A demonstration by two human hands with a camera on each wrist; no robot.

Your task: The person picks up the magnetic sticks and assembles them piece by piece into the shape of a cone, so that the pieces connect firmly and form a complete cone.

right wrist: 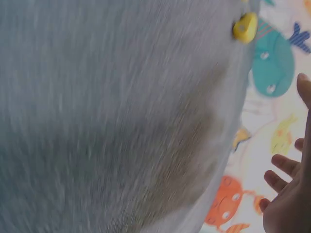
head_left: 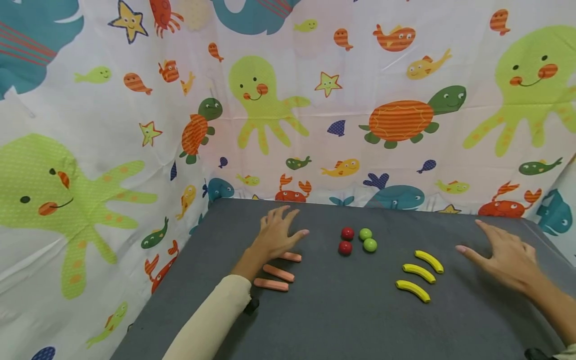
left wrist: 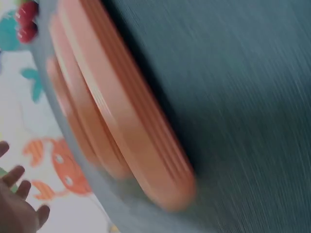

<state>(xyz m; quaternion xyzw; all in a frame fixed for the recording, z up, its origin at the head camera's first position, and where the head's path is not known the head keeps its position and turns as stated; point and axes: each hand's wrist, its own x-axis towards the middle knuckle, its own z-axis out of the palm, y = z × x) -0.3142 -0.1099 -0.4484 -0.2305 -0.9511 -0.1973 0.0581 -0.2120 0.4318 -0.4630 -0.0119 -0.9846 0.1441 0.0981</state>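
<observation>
Left grip (head_left: 275,234), a bare hand: fingers spread and slightly bent, nothing held; it hung just above the pink-orange sticks (head_left: 279,273). Right grip (head_left: 506,252), also bare: fingers extended, thumb apart, empty; it hung to the right of the yellow curved pieces (head_left: 419,272), with a shadow on the desk (head_left: 333,310) beneath.

Positions: three sticks lay side by side on the left of the desk, the far one partly hidden by the left hand. Three yellow pieces lay in a staggered row on the right, with gaps between. Two red balls (head_left: 345,248) and two green balls (head_left: 370,245) sat between the two sets, farther back.

Handling, sticks (judged): light, fairly stiff, probably moulded plastic. The left wrist view, blurred, showed long flat faces, fine grooves along one side and rounded ends. Best hold: thumb and fingertips across the middle, using the grooves for purchase; the rounded ends looked liable to slip.

Handling, yellow pieces (judged): also light, firm, hard to break; smooth, so apt to swivel if pinched off-centre. Best hold: across the middle of the bend, from the two long sides. Material not confirmed; weight inferred from appearance only.
</observation>
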